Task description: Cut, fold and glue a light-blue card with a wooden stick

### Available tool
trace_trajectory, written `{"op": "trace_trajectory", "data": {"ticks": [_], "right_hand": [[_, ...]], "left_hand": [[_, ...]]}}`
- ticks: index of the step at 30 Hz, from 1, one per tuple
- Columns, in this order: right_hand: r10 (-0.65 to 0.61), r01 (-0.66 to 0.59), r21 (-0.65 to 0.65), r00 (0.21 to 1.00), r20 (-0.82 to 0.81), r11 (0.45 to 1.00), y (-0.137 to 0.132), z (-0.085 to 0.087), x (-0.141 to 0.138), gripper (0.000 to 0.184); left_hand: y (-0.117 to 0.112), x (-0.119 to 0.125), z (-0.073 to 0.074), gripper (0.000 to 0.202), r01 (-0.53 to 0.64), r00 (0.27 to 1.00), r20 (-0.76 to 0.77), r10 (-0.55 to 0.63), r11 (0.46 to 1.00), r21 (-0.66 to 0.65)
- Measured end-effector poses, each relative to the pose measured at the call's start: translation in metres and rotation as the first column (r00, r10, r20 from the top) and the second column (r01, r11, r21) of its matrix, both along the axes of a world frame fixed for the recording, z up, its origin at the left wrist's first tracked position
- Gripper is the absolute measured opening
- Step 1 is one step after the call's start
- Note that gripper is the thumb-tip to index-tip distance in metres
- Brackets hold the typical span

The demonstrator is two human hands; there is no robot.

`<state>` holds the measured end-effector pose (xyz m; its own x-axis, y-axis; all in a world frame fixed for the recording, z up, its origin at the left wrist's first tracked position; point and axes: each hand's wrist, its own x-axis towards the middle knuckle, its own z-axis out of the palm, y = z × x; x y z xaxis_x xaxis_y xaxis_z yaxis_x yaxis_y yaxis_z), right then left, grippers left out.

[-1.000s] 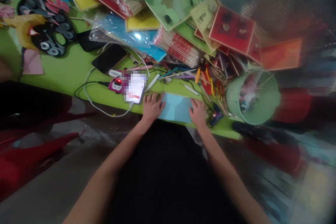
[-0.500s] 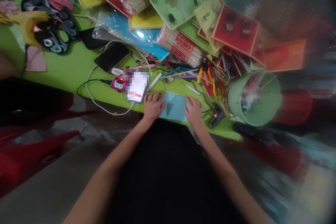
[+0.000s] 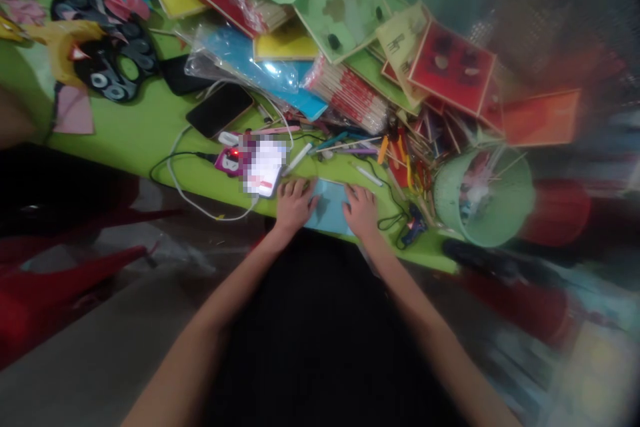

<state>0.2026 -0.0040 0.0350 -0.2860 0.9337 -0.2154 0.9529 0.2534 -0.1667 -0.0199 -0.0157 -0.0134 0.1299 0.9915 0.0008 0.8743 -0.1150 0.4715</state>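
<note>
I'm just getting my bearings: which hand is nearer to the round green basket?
Right. The right hand is at the blue sheet's right side, a gap away from the basket; the left hand is farther off, at the sheet's left side.

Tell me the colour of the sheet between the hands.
Light blue sheet, best in the head view.

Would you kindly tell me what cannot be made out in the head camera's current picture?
All in the head view:
Blue sheet: its side edges, partly covered by the left hand and right hand.
Lit phone: part of its screen, masked by pixelation.
Green basket: its contents, too small and blurred to name.
Red object at right: blurred, partly behind the basket.
</note>
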Motion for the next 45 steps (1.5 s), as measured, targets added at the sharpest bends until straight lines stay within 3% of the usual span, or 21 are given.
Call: {"op": "trace_trajectory", "data": {"ticks": [16,26,35,45], "right_hand": [[-0.039,0.039,-0.002,0.999,-0.026,0.999,-0.006,0.005,0.003,0.051],[-0.253,0.252,0.065,0.967,0.004,0.965,-0.024,0.015,0.054,0.050],[-0.198,0.199,0.005,0.971,0.131,0.980,-0.029,0.011,0.058,0.052],[-0.176,0.176,0.013,0.978,0.108,0.984,-0.028,0.010,0.060,0.052]], "left_hand": [[0.000,0.000,0.006,0.053,0.014,1.000,-0.002,-0.014,1.000,-0.026],[0.001,0.000,0.005,0.055,0.015,1.000,0.005,-0.015,0.999,-0.048],[0.002,0.001,0.004,0.054,-0.019,0.998,0.060,0.023,0.998,-0.056],[0.001,0.001,0.003,0.056,0.003,1.000,0.018,-0.002,0.998,-0.056]]}}
